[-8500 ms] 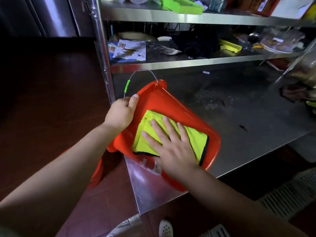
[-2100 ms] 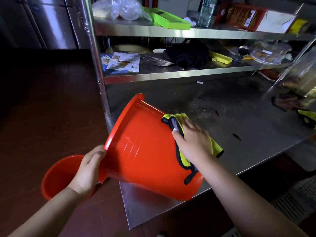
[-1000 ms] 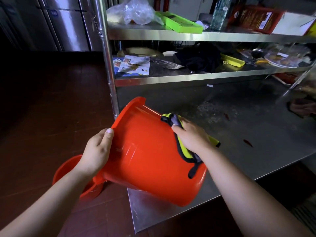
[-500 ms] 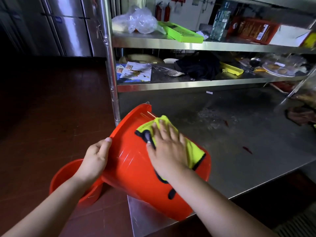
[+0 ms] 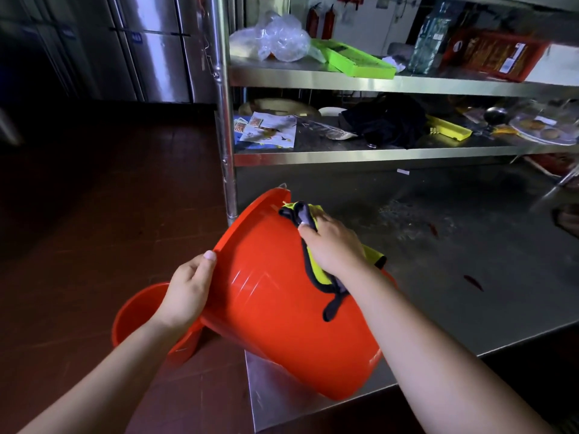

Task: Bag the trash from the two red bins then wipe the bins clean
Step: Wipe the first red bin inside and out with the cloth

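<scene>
Lying tipped on its side at the near corner of the steel table (image 5: pixel 454 270), the red bin (image 5: pixel 275 311) has its open mouth turned to the left and away, its base toward the camera and hanging a little past the table edge. The left hand (image 5: pixel 188 289) grips the rim of that bin on its near left side, the thumb lying up along the outer edge and the other fingers curled out of sight behind the rim. The right hand (image 5: pixel 335 245) holds a yellow cloth (image 5: pixel 316 267) with dark edging against the upper wall of the bin; its fingers are bent round the bunched top of the cloth, and the rest of the cloth trails down under the wrist, a dark end dangling over the red plastic. A second red bin (image 5: pixel 141 311) stands upright on the dark floor (image 5: pixel 94 230), just beside the table corner and partly hidden behind the left wrist. Steel shelves (image 5: pixel 376 155) with papers and a green tray rise behind the table.
</scene>
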The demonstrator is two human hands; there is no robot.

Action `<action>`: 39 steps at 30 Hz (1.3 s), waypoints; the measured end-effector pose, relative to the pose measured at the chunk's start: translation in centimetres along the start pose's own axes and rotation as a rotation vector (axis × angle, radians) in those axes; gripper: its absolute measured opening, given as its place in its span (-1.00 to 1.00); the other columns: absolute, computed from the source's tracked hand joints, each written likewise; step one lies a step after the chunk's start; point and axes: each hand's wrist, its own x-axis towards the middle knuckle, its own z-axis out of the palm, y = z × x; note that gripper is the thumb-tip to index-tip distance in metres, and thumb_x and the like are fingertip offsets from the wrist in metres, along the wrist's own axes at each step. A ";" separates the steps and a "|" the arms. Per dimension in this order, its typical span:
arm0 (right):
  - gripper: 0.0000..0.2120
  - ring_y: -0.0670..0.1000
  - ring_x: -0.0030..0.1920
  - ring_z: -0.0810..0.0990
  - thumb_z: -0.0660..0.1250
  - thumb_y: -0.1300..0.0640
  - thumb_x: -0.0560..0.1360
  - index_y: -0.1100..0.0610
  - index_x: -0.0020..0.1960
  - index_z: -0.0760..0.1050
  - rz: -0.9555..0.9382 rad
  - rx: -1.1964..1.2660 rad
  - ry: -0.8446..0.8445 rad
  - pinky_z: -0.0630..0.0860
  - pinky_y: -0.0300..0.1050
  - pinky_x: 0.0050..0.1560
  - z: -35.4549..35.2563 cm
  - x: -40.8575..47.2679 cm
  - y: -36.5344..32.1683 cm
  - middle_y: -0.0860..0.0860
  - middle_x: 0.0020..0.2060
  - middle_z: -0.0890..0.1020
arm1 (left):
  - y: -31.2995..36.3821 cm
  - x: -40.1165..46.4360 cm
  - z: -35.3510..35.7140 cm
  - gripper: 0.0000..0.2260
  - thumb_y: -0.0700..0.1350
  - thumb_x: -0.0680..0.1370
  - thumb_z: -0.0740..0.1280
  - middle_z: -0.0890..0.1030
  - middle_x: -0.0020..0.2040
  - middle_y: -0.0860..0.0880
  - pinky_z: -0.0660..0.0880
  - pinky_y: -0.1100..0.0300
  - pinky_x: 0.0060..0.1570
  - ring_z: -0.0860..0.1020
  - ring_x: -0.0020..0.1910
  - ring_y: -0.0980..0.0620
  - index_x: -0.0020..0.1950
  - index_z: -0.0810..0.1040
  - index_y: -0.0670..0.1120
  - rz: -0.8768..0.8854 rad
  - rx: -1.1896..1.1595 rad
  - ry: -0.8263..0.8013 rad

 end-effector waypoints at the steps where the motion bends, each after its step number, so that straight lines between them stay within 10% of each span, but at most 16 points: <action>1: -0.56 0.18 0.22 0.44 0.03 -0.14 0.53 0.06 0.27 0.40 0.020 0.020 -0.001 0.34 0.08 0.16 -0.1 -0.3 0.6 0.10 0.28 0.48 | 0.1 -0.1 0.1 -0.62 0.19 0.51 0.07 0.21 -0.57 0.15 0.15 0.38 -0.55 0.20 -0.56 0.20 -0.38 0.16 -0.03 0.002 0.008 0.012; 14: -0.75 0.13 0.02 0.56 0.18 0.00 0.55 0.05 0.17 0.47 0.012 0.018 0.252 0.43 -0.04 -0.05 -1.5 -9.1 7.9 0.04 0.05 0.60 | 0.1 1.3 2.0 -0.57 0.13 0.60 0.09 0.37 -0.52 0.13 0.29 0.37 -0.43 0.34 -0.49 0.21 -0.40 0.32 -0.05 0.064 0.074 0.016; 19: -0.81 0.00 -0.10 0.60 0.24 0.07 0.55 0.05 0.13 0.52 0.007 0.115 0.329 0.49 -0.14 -0.11 -1.2 -11.5 9.4 -0.04 -0.06 0.63 | 1.9 2.5 2.8 -0.62 0.25 0.52 0.19 0.64 -0.22 -0.05 0.51 -0.01 -0.05 0.59 -0.14 -0.08 -0.16 0.57 -0.02 0.091 0.124 0.048; 23: -0.82 -0.09 -0.37 0.53 0.25 0.07 0.56 0.05 -0.21 0.49 0.276 0.615 0.353 0.39 -0.26 -0.36 -2.9 -10.7 11.0 -0.03 -0.38 0.57 | 6.2 4.1 2.6 -0.51 0.39 0.40 0.21 0.54 -0.44 0.00 0.40 0.12 -0.39 0.56 -0.35 -0.11 -0.21 0.56 -0.04 0.302 0.443 0.046; 28: -0.76 -0.24 -0.17 0.54 0.23 -0.08 0.44 -0.01 0.01 0.56 0.167 0.967 0.648 0.43 -0.30 -0.11 -6.9 -8.9 8.7 -0.20 -0.23 0.63 | 10.0 4.7 2.3 -0.36 0.39 0.50 -0.07 0.47 -0.57 -0.03 0.28 0.31 -0.58 0.50 -0.59 -0.05 -0.38 0.50 -0.07 0.974 0.827 0.051; 34: -0.85 -0.15 -0.14 0.50 0.16 -0.05 0.50 -0.08 -0.06 0.49 -0.378 0.372 0.633 0.38 -0.25 -0.09 -8.4 -9.2 2.4 -0.16 -0.18 0.57 | 9.7 3.3 3.3 -0.41 0.30 0.55 -0.02 0.47 -0.51 0.01 0.32 0.30 -0.58 0.47 -0.57 -0.03 -0.34 0.54 -0.08 1.290 0.857 -0.014; 39: -0.53 -0.03 -0.45 0.45 0.13 -0.39 0.41 0.01 -0.32 0.36 -0.586 -0.214 0.478 0.19 -0.20 -0.36 -6.5 -10.3 1.0 -0.12 -0.46 0.47 | 8.7 2.7 2.4 -0.46 0.32 0.54 -0.03 0.53 -0.44 -0.02 0.43 0.29 -0.50 0.52 -0.52 -0.05 -0.18 0.47 -0.09 1.357 0.801 -0.084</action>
